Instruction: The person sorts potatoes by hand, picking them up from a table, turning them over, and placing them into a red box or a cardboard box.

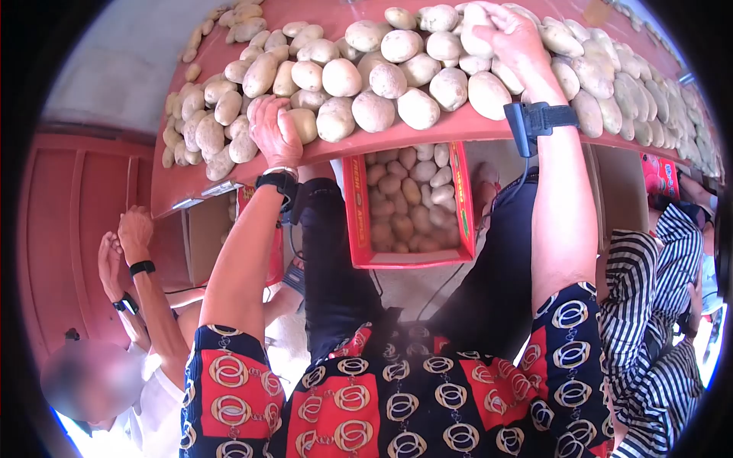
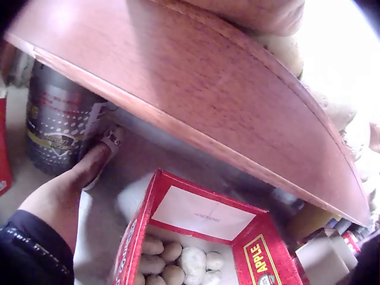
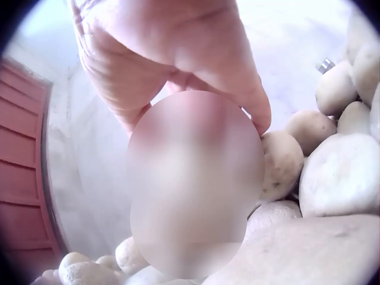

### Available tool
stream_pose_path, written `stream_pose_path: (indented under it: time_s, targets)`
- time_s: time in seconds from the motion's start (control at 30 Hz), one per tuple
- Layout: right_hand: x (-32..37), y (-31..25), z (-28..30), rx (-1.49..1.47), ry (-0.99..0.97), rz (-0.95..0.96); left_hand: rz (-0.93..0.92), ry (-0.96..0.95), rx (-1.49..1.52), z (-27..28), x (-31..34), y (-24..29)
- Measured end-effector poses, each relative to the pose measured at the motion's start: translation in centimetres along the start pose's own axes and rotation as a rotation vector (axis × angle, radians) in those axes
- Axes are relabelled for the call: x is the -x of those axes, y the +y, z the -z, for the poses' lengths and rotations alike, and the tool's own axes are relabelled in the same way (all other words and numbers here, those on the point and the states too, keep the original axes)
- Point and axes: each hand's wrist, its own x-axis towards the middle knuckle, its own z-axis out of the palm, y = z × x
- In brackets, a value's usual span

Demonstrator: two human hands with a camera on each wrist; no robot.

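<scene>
Many pale potatoes (image 1: 376, 112) lie in a heap across the red table (image 1: 336, 146). At the heap's far side, in the head view, the right hand (image 1: 519, 42) holds a potato (image 1: 477, 30) between thumb and fingers. The right wrist view has that hand (image 3: 178, 53) from behind, its fingers round a potato whose surface is blurred. The left hand (image 1: 275, 133) rests at the table's near edge, its fingers on or beside a potato (image 1: 302, 125); its grip is unclear. In the left wrist view only part of the left hand (image 2: 261, 12) shows, above the table edge.
A red box (image 1: 355, 221) of potatoes stands on the floor under the table's near edge, between the person's legs. Another person's hands (image 1: 136, 229) are at the left, and someone in striped clothes (image 1: 649, 305) sits at the right. A dark cylinder (image 2: 56, 119) stands under the table.
</scene>
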Motion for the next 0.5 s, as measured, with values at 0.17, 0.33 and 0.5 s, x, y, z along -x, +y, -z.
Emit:
stream_pose_path:
  time_s: [0.17, 0.33, 0.5]
  targets:
    - [0.7, -1.9, 0.1, -0.213, 0.109, -0.110, -0.004, -0.005, -0.014, 0.3, -0.1, 0.5]
    - [0.7, -1.8, -0.6, -0.627, 0.175, -0.213, -0.003, -0.006, 0.002, 0.3, -0.1, 0.4]
    - [0.3, -0.4, -0.3, -0.681, 0.005, -0.302, 0.007, 0.003, -0.003, 0.2, 0.0, 0.3]
